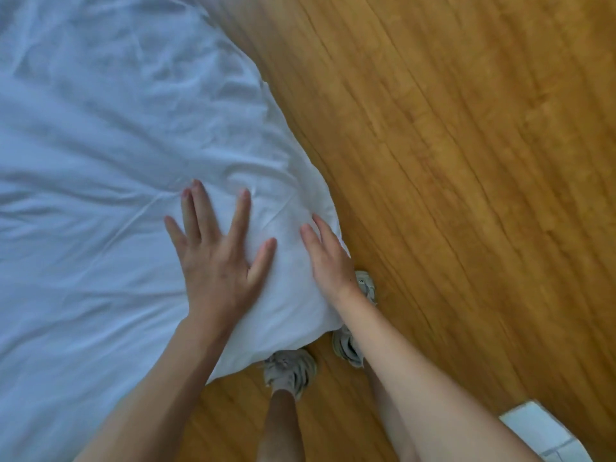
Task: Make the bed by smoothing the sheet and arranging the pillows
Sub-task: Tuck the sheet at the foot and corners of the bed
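A wrinkled white sheet (pixel 100 145) covers the bed across the left of the view, ending in a rounded corner near my feet. My left hand (pixel 216 258) lies flat on the sheet close to that corner, fingers spread and straight. My right hand (pixel 328 258) presses on the corner's outer edge with straight fingers, its far side hidden over the edge. No pillow is in view.
Wooden plank floor (pixel 466 161) fills the right side. My two feet in light sneakers (pixel 290 368) stand right against the bed corner. A white object (pixel 546 435) sits on the floor at the bottom right.
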Motion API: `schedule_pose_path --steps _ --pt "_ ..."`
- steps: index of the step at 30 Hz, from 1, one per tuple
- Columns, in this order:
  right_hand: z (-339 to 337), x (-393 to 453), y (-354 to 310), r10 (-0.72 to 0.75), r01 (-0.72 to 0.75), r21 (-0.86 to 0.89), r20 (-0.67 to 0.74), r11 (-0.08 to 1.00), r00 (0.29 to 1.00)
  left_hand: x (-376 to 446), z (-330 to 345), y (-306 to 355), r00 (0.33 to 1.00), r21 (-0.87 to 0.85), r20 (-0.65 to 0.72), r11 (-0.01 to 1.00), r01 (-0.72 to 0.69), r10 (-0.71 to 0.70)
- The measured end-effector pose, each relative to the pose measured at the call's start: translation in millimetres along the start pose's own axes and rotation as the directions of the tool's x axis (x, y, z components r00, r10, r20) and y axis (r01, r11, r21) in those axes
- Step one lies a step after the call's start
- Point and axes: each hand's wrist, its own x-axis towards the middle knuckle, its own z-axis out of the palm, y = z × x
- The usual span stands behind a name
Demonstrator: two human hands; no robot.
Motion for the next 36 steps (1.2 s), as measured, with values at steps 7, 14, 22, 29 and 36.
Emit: schedule_pose_path --steps 7,14,22,29,36 --pt "-2 -10 35 0.255 -0.227 0.234 -0.097 0.945 0.962 0 2 24 0.968 0.050 0.048 0.968 -0.248 0.245" --pt "-7 -21 52 0.595 -0.611 0.570 0.246 0.550 0.765 2 -1 28 0.961 0.035 0.055 0.961 -0.275 0.273" --pt "-21 -16 26 0.395 -0.322 0.829 0.135 0.457 0.909 -1 -1 28 0.963 0.010 0.044 0.964 -0.265 0.265" --pt "-35 -35 6 0.402 -0.223 0.914 0.074 0.338 0.913 -4 -7 30 0.965 -0.038 0.079 0.968 -0.247 0.249" --pt "-46 -50 -12 0.136 -0.080 0.911 0.027 0.404 0.990 -11 -11 28 0.967 -0.105 0.089 0.968 -0.227 0.237"
